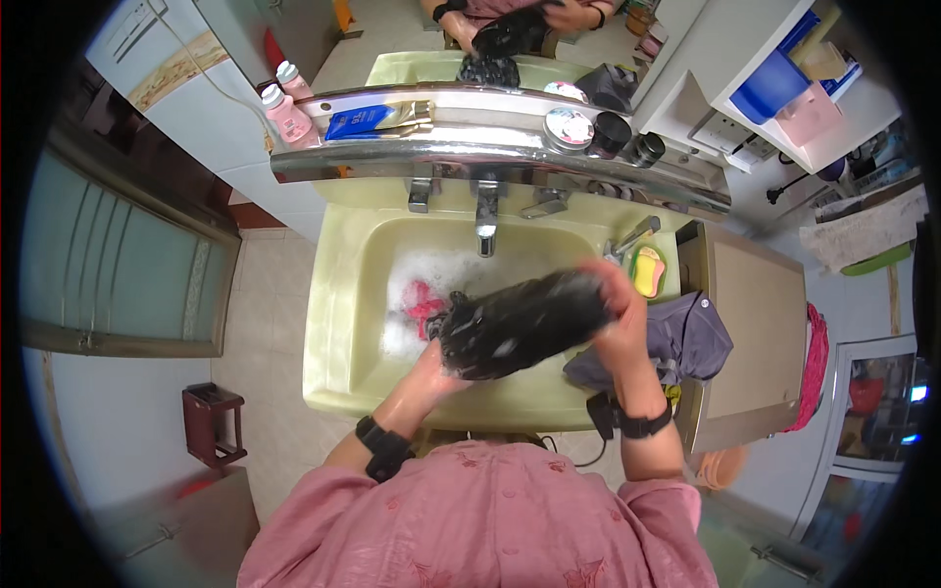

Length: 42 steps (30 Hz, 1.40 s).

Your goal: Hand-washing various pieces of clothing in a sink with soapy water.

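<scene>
A wet black cloth (526, 323) with suds on it is stretched between my two hands above a pale green washbasin (334, 316). My left hand (441, 367) grips its lower left end, the fingers partly hidden behind the fabric. At its upper right end, my right hand (617, 305) holds on, blurred by motion. Foamy water (401, 275) fills the basin's left part, with a pink-red cloth (420, 301) lying in the suds. The chrome faucet (486, 220) stands behind the black cloth, and no running water shows from it.
Right of the basin lie a sponge (648, 272) in a green dish and a grey cloth item (684, 334), near a cabinet (757, 331). A mirror shelf (485, 143) above holds tubes, bottles and jars. A small dark red stool (213, 422) stands on the floor at left.
</scene>
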Each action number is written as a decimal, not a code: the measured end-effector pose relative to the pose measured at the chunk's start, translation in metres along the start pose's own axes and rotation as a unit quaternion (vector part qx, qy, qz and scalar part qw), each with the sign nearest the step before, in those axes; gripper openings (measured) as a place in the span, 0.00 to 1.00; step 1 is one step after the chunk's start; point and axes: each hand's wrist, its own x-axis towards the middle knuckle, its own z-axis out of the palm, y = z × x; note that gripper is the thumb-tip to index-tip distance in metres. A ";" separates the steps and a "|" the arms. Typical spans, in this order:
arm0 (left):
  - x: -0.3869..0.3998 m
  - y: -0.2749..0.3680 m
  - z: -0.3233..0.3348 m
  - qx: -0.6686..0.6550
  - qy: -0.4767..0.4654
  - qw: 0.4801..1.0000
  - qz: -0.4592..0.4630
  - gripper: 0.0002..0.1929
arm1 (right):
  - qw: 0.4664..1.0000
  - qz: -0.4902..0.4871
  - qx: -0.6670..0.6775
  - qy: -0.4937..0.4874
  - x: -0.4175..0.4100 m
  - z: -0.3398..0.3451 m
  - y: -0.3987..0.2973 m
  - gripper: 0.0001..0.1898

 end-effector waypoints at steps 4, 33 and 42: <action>0.002 0.035 0.064 -0.357 0.030 0.923 -0.137 0.17 | 0.987 -0.007 0.079 0.142 -0.004 -0.062 0.129 0.28; 0.033 -0.042 0.005 0.767 -0.069 0.621 0.146 0.42 | 0.946 0.255 0.202 0.019 0.039 -0.020 0.175 0.12; 0.040 -0.060 -0.014 0.795 -0.132 0.568 0.165 0.19 | 0.896 0.232 -0.379 0.020 0.035 -0.016 0.220 0.18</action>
